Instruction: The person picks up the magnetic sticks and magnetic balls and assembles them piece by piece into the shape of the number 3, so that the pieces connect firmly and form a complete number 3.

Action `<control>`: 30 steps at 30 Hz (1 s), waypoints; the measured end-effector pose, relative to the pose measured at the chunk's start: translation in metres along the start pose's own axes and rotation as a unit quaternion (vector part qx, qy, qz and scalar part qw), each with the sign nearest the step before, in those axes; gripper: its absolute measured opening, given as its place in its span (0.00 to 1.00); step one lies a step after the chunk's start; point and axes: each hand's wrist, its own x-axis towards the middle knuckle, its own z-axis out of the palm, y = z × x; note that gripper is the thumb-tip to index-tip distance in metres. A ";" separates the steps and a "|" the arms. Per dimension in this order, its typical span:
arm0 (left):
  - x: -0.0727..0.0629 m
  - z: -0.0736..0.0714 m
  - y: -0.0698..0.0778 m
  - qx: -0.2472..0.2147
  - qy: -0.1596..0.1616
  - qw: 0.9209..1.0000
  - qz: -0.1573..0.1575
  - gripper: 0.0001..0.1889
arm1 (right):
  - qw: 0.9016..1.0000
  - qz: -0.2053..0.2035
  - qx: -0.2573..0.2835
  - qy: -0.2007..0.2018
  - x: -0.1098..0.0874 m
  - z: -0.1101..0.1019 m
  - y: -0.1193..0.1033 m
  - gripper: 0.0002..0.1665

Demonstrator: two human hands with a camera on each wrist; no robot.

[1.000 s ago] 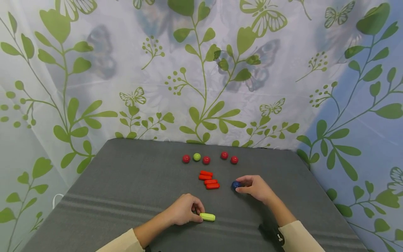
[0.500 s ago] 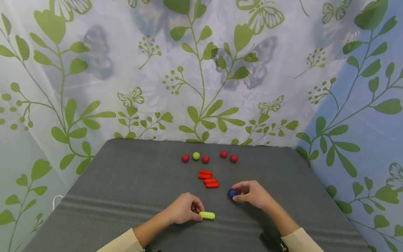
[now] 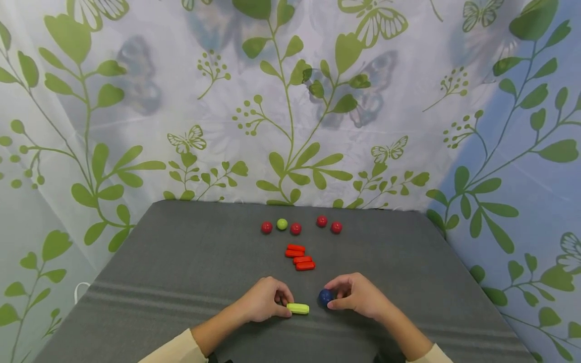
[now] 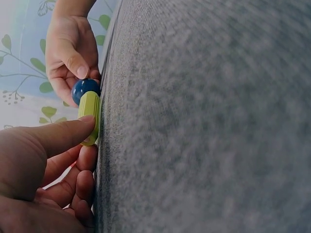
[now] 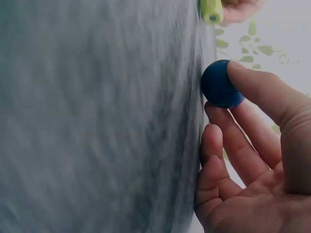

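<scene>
Between thumb and fingers my left hand [image 3: 266, 300] pinches one end of a yellow-green ribbed stick [image 3: 298, 308], which lies level just above or on the grey cloth. My right hand [image 3: 360, 297] grips a dark blue ball [image 3: 325, 297] with thumb and fingertips, a short gap to the right of the stick's free end. In the left wrist view the blue ball [image 4: 85, 91] appears behind the ribbed stick [image 4: 89, 116]. The right wrist view has the ball [image 5: 221, 84] held at the cloth, with the stick's end [image 5: 212, 11] apart from it at the top.
Several red sticks [image 3: 303, 265] lie in a stepped group beyond my hands. Farther back sit several red balls [image 3: 322, 221] and one green ball [image 3: 282, 224]. A grey cloth [image 3: 190, 252] covers the table; a leaf-patterned curtain [image 3: 218, 121] hangs behind it.
My right hand has brought the blue ball toward me and to the left, close to the yellow-green stick. The left hand has kept its pinch on the stick, nearly still.
</scene>
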 end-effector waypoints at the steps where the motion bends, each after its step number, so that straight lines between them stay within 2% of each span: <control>1: 0.000 0.000 0.000 0.000 0.001 1.000 -0.001 0.08 | 1.000 -0.003 -0.002 -0.002 0.000 0.002 -0.001 0.21; 8: 0.000 -0.001 0.002 -0.006 0.009 1.000 -0.010 0.08 | 1.000 -0.005 -0.005 -0.014 -0.001 0.011 -0.008 0.20; 17: -0.001 -0.002 0.002 -0.025 0.003 1.000 -0.005 0.07 | 0.999 -0.014 0.010 -0.027 -0.003 0.020 -0.013 0.19; 30: 0.001 -0.001 0.003 -0.028 -0.005 1.000 -0.013 0.07 | 1.000 -0.005 0.012 -0.028 -0.002 0.024 -0.016 0.19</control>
